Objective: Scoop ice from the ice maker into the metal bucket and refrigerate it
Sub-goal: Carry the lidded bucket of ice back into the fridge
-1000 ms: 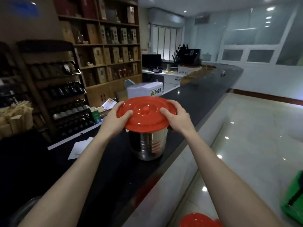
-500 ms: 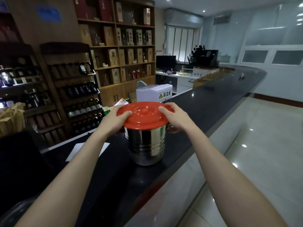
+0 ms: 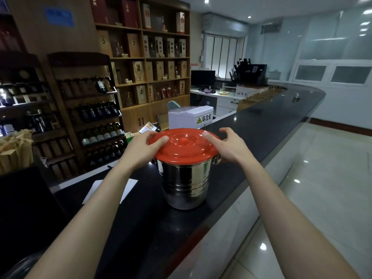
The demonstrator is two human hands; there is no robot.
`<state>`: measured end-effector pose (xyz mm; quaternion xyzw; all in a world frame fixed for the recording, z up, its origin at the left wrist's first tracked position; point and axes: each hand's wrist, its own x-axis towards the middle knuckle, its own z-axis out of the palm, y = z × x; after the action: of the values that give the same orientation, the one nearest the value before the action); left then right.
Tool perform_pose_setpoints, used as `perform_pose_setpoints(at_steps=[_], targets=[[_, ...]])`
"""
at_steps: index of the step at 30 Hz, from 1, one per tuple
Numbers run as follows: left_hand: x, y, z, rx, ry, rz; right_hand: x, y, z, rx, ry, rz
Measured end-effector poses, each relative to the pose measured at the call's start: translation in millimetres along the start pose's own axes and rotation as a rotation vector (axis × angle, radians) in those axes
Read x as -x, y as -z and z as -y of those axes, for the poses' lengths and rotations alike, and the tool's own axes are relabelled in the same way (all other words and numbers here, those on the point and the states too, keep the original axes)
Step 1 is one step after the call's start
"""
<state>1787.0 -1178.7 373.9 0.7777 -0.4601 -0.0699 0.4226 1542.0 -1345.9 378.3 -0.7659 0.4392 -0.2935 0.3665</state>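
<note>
The metal bucket (image 3: 184, 184) stands upright on the bench (image 3: 261, 121), its red lid (image 3: 183, 146) between both hands: the left hand (image 3: 141, 148) grips the left rim with curled fingers, while the right hand (image 3: 229, 148) holds its fingers spread and loose, only the thumb touching.

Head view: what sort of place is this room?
Probably a wine or liquor shop: the racks hold rows of bottles, the shelves display boxed bottles, and a long dark counter runs through the room.

Shiny ribbed metal bucket (image 3: 184, 186), glossy, probably plastic red lid (image 3: 182, 147), polished black counter (image 3: 261, 125).
</note>
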Motion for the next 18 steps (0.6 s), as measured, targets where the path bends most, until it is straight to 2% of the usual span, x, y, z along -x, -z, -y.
perform_pose_setpoints(at_steps=[5, 10, 18], targets=[[-1, 9, -8, -0.096, -0.069, -0.012, 4, 5, 5, -0.02, 0.022, -0.06], [-6, 21, -41, -0.192, -0.238, -0.005, 21, 20, 10, -0.065, 0.074, -0.131], [9, -43, -120, -0.179, -0.523, 0.152, 99, 73, -21, -0.081, 0.055, -0.265]])
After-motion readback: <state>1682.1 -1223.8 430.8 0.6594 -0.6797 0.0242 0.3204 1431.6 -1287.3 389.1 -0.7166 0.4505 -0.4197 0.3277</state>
